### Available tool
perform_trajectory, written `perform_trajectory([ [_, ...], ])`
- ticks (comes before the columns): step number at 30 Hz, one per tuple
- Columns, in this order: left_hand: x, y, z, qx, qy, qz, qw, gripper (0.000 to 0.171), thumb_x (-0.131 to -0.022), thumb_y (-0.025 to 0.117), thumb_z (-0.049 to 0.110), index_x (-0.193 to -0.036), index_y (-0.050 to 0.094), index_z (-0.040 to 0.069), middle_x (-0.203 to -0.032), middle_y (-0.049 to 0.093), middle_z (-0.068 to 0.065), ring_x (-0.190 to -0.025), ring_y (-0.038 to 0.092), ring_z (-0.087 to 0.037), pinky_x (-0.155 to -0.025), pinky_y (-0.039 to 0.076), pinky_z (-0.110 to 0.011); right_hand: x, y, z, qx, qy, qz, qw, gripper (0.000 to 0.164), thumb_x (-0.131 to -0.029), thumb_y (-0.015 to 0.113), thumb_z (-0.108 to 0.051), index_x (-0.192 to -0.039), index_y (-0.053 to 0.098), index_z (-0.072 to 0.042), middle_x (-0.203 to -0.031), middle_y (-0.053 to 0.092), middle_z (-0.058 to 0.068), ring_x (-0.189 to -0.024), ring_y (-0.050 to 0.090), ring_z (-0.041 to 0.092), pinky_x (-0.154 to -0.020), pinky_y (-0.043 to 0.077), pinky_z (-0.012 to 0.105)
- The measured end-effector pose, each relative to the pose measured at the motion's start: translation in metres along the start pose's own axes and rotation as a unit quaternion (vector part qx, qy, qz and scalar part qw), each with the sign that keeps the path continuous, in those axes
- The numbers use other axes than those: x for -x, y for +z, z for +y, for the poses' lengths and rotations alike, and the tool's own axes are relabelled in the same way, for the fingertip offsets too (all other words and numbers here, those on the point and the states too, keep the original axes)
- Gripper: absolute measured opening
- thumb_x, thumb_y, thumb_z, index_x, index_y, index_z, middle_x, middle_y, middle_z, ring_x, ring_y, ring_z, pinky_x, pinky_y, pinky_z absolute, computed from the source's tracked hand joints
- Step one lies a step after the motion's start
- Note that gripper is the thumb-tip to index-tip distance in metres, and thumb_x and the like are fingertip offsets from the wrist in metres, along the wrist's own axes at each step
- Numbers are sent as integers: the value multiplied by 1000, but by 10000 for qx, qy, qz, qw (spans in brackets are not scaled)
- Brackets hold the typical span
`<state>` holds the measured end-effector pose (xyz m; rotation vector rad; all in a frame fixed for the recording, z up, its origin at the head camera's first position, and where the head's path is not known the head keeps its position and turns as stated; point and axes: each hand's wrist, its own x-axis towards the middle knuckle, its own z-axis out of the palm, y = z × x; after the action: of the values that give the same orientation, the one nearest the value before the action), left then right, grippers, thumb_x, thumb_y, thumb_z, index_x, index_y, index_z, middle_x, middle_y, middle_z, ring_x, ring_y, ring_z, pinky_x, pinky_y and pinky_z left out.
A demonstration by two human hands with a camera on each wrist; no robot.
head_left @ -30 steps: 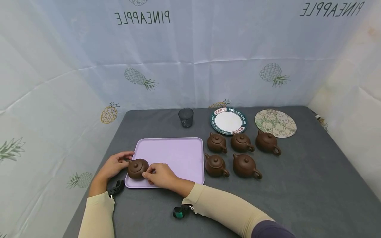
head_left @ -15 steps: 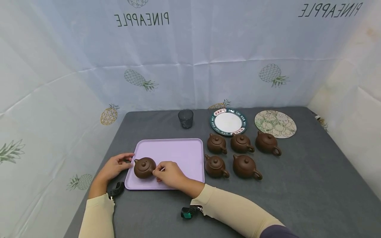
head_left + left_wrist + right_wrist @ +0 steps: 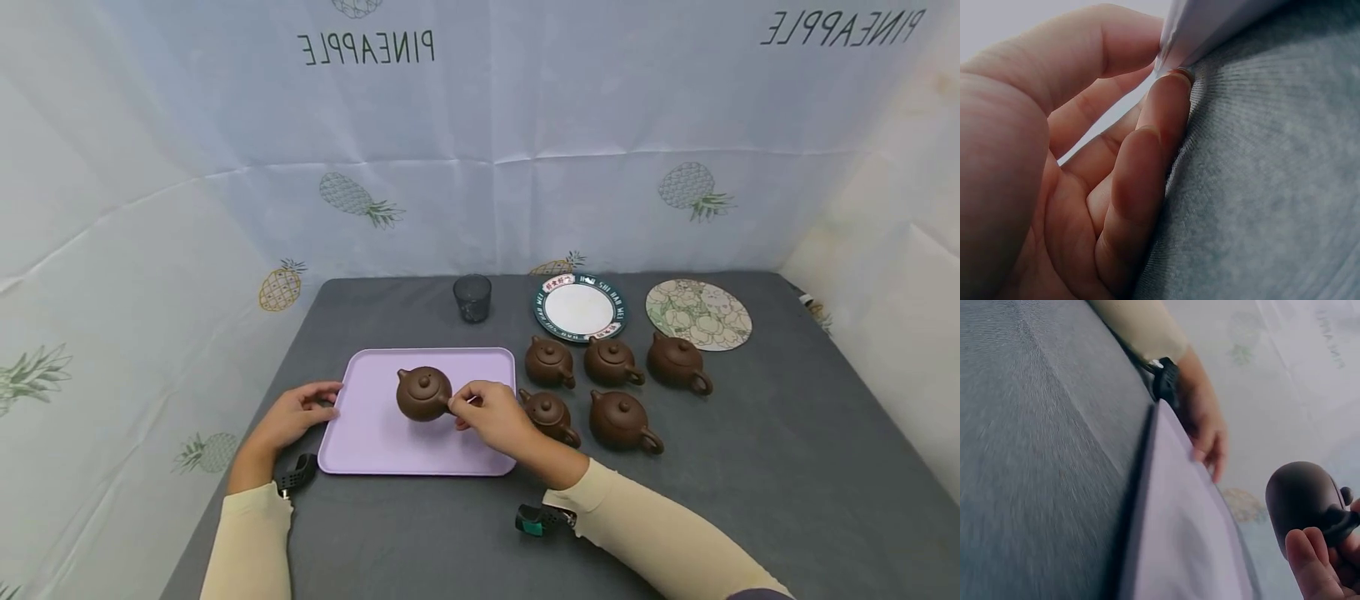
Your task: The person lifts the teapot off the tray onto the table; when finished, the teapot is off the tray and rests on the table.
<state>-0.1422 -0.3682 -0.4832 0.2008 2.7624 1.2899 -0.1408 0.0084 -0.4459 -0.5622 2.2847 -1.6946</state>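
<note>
My right hand (image 3: 495,417) pinches the handle of a brown teapot (image 3: 423,393), which hangs over the lilac tray (image 3: 382,450) with its spout pointing left. The right wrist view has the teapot (image 3: 1304,500) raised off the tray, a faint shadow lying beneath it. At the tray's left edge is my left hand (image 3: 296,417). Up close in the left wrist view, its thumb and fingertips (image 3: 1169,94) grip the tray's rim (image 3: 1179,37) from both sides, and the lower fingers lie against the grey cloth.
Several brown teapots (image 3: 618,419) stand in two rows right of the tray, the nearest one (image 3: 547,410) partly behind my right hand. Behind them lie a green-rimmed plate (image 3: 577,308) and a round patterned mat (image 3: 697,312). A dark glass (image 3: 472,298) stands beyond the tray.
The teapot in my right hand has moved from the tray's left edge rightward and up, over the tray's middle. My left hand has left the teapot's spout and stays at the tray's edge.
</note>
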Motion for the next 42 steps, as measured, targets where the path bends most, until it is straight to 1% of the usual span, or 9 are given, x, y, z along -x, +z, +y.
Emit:
perform_trajectory([
  [3, 0, 1, 1, 67, -5, -5, 10000, 44, -85, 73, 8, -126, 60, -3, -108, 64, -18, -70, 55, -10, -66, 43, -24, 8, -19, -1, -26, -22, 170, 9999, 16, -95, 62, -21, -91, 71, -8, -76, 69, 4, -71, 68, 13, -70, 52, 33],
  [5, -3, 2, -10, 90, -20, 5, 10000, 46, -86, 74, 12, -127, 61, -1, -109, 64, -15, -70, 55, -10, -66, 43, -24, 14, -33, -3, -48, -50, 329, 9994, 15, -94, 63, -19, -92, 70, -7, -77, 69, 5, -71, 69, 14, -71, 54, 33],
  [7, -4, 1, -13, 83, -22, 25, 10000, 46, -85, 75, 15, -127, 61, 1, -109, 65, -14, -71, 56, -11, -67, 43, -24, 19, -46, -4, -49, -84, 520, 9986, 14, -94, 64, -17, -93, 70, -5, -76, 69, 5, -71, 69, 15, -71, 54, 32],
  [15, -6, -4, -12, 164, -4, 55, 9999, 46, -85, 75, 14, -127, 61, 0, -109, 64, -16, -76, 58, -11, -72, 44, -23, 45, -97, -1, -421, -318, 1161, 9918, 15, -95, 63, -9, -96, 68, 5, -90, 65, 19, -77, 68, 25, -70, 55, 33],
  [17, -7, -4, -12, 165, -27, 18, 9999, 46, -85, 75, 14, -127, 61, 1, -109, 64, -16, -77, 59, -11, -72, 44, -23, 53, -109, 3, -220, -313, 1312, 9906, 15, -95, 63, -10, -96, 68, 4, -89, 66, 18, -76, 69, 24, -69, 55, 32],
  [22, -5, 0, -16, 103, -142, 0, 9998, 46, -85, 75, 14, -127, 62, 2, -109, 65, -14, -77, 59, -12, -72, 44, -23, 72, -137, 15, 178, -81, 1559, 9876, 20, -95, 64, -15, -96, 68, 4, -89, 68, 17, -77, 69, 19, -70, 54, 29],
  [30, -3, 3, -16, 116, -134, 11, 9998, 46, -85, 75, 14, -128, 61, 2, -110, 64, -16, -78, 60, -14, -72, 45, -23, 109, -174, 24, 472, -9, 1984, 9790, 24, -96, 63, -17, -96, 68, 7, -89, 68, 18, -76, 69, 15, -69, 54, 26],
  [35, -3, 2, -15, 103, -127, 76, 9998, 46, -84, 75, 14, -127, 62, 2, -110, 64, -16, -77, 59, -13, -71, 44, -23, 126, -198, 35, 427, 49, 2135, 9760, 26, -97, 62, -14, -97, 66, 12, -86, 68, 16, -75, 69, 13, -69, 54, 26],
  [42, -2, 1, -12, 64, -90, 42, 9999, 46, -85, 75, 15, -127, 61, 1, -110, 64, -15, -76, 59, -13, -71, 44, -23, 150, -226, 57, 361, 247, 2094, 9768, 28, -97, 60, -13, -97, 64, 15, -84, 68, 13, -74, 70, 17, -68, 55, 30],
])
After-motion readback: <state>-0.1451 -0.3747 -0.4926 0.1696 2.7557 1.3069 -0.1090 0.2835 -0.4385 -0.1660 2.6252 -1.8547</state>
